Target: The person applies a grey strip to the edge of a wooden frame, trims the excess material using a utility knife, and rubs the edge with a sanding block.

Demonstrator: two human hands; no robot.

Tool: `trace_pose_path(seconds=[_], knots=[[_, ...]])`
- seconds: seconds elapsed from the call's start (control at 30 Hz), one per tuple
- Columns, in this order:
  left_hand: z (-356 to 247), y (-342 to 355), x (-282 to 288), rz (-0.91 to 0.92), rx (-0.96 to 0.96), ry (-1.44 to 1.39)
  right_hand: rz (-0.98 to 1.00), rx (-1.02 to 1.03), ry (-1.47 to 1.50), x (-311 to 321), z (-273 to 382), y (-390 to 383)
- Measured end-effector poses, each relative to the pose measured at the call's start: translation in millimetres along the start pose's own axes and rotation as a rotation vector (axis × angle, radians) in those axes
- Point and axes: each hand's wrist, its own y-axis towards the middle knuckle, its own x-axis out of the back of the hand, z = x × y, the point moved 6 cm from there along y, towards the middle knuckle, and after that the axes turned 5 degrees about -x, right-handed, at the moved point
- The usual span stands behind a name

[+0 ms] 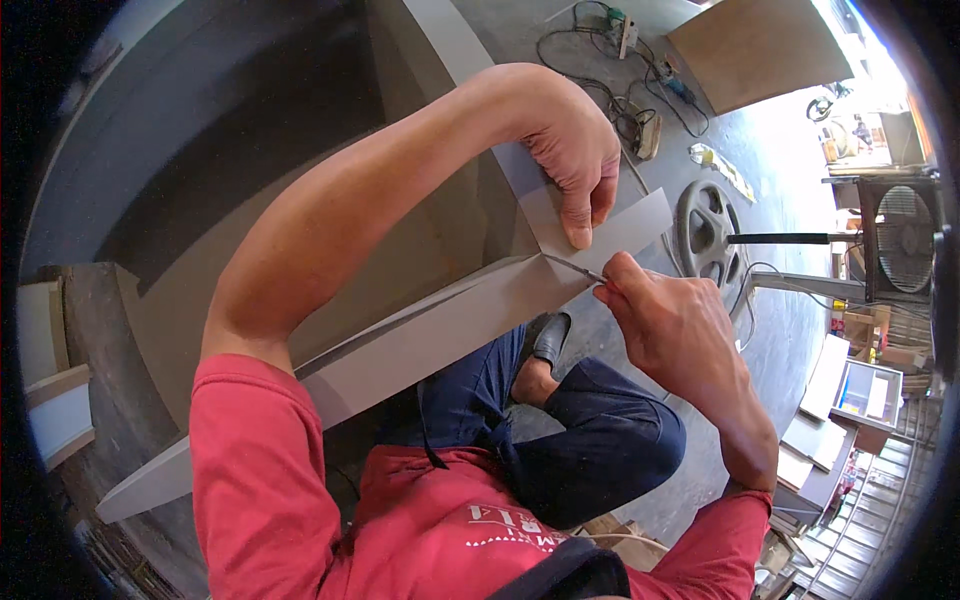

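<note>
A large open box frame [455, 45] with pale grey edges lies before me, its inside dark. Along its near edge runs a pale grey edging strip [400, 365], bowed slightly off the frame, its free end sticking out past the corner. My left hand [575, 150] reaches over that corner, fingers curled and thumb pressed down on the strip. In my right hand [670, 315] is a slim pointed metal tool [585, 271], perhaps a knife, pinched between thumb and fingers. Its tip touches the strip at the inner corner. The tool's handle is hidden in my fist.
Power tools with tangled cables [625, 110] lie on the floor beyond the corner, beside a brown board box [760, 50]. A fan [900, 225] on a pole with a round grey base [708, 230] stands at the right. My bent knee [640, 435] is below the strip.
</note>
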Motion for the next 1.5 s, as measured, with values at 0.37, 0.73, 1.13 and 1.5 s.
trace_pose_path(seconds=[0.37,0.73,1.13,1.5], knots=[[-4,-2,0,-0.002,0.011,0.005,-0.006,0.021,-0.006,2,4,4],[-2,-5,3,-0.075,0.010,0.034,0.023,0.046,-0.078,13,7,6],[-7,-3,1,-0.037,-0.038,0.028,0.086,0.002,-0.116,9,-7,-12],[-6,-5,2,-0.050,-0.022,0.001,0.127,-0.101,-0.219,25,-25,-26]])
